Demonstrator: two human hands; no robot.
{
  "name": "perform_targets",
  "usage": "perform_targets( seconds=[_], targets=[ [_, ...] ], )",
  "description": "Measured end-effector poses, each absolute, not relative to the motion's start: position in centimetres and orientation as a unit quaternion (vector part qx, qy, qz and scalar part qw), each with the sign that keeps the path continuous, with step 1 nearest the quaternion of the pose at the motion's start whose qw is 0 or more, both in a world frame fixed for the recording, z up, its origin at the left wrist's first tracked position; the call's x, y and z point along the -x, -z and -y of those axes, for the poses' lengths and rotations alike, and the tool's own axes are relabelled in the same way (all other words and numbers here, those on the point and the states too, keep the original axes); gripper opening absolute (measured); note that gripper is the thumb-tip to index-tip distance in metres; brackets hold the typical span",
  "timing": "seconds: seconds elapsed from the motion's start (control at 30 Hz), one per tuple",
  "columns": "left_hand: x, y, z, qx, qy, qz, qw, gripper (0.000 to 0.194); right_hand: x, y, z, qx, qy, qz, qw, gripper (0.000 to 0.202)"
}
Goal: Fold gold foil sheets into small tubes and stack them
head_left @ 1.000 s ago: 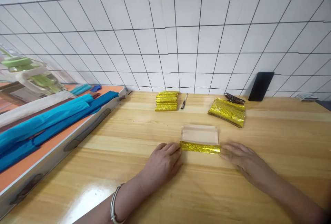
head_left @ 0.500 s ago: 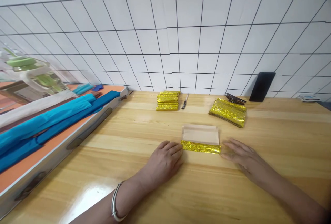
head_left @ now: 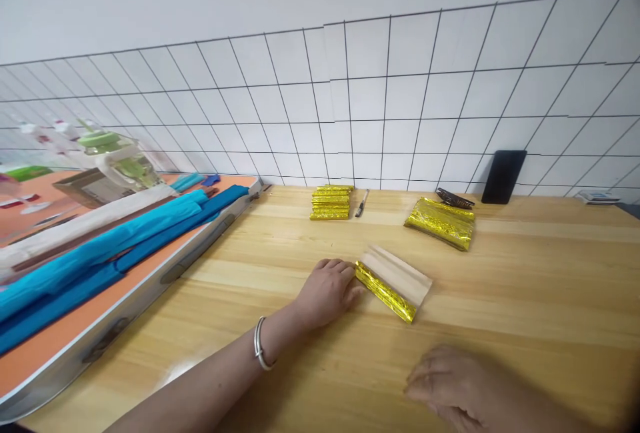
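Observation:
A sheet of gold foil paper lies slanted on the wooden table, its pale tan inner side facing up. Along its near edge runs a folded gold strip. My left hand, with a silver bangle on the wrist, is closed at the left end of that strip; the fingertips at the corner are partly hidden. Nearer the front edge of the view is my right hand, apart from the paper. It is smeared by motion, its fingers bent, and I make out nothing held in it.
Folded gold strips lie at the back beside a pen. Further right are a stack of gold foil sheets, a dark clip and a black phone against the wall. Blue rolls and a green-lidded jug stand left.
The foil paper has turned, its right end swinging toward me. My right hand has left its right end and moved down toward me. My left hand stays at the left end.

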State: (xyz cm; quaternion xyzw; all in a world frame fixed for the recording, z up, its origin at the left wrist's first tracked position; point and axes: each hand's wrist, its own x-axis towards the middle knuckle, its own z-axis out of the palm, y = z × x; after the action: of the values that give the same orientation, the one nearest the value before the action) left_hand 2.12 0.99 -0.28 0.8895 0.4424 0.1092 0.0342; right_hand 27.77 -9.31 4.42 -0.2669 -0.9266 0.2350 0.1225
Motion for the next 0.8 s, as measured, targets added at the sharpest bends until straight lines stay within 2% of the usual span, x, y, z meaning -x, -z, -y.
perform_targets(
  seconds=[0.07, 0.17, 0.3, 0.5, 0.63, 0.7, 0.8],
  targets=[
    [-3.3, 0.3, -0.8, -0.875, -0.101, -0.472, 0.015, 0.034, -29.2, -3.0, 8.5, 0.299, -0.178, 0.921, 0.177, 0.030],
    [-5.1, 1.0, -0.9, -0.858, -0.097, -0.503, -0.014, 0.039, -32.5, 0.3, 6.2, 0.386, 0.002, 0.887, 0.254, 0.033],
    [-6.3, 1.8, -1.9, -0.873, -0.114, -0.473, -0.017, 0.038, -36.2, 3.3, 3.0, 0.458, 0.122, 0.857, 0.203, 0.042],
    [-5.9, 2.0, -5.1, -0.926, -0.118, -0.358, 0.028, 0.048, -35.6, 3.3, 2.0, 0.493, 0.138, 0.845, 0.157, 0.060],
    [-6.1, 1.9, -7.2, -0.944, -0.085, -0.320, 0.014, 0.045, -33.8, 1.9, 2.6, 0.439, 0.124, 0.882, 0.116, 0.068],
    [-6.4, 1.8, -8.0, -0.951, -0.074, -0.302, 0.001, 0.042, -33.1, 1.2, 2.8, 0.403, 0.115, 0.902, 0.102, 0.063],
    [-7.0, 1.4, -8.8, -0.958, -0.060, -0.280, -0.019, 0.037, -32.0, 0.5, 2.7, 0.358, 0.100, 0.923, 0.100, 0.041]
  ],
)
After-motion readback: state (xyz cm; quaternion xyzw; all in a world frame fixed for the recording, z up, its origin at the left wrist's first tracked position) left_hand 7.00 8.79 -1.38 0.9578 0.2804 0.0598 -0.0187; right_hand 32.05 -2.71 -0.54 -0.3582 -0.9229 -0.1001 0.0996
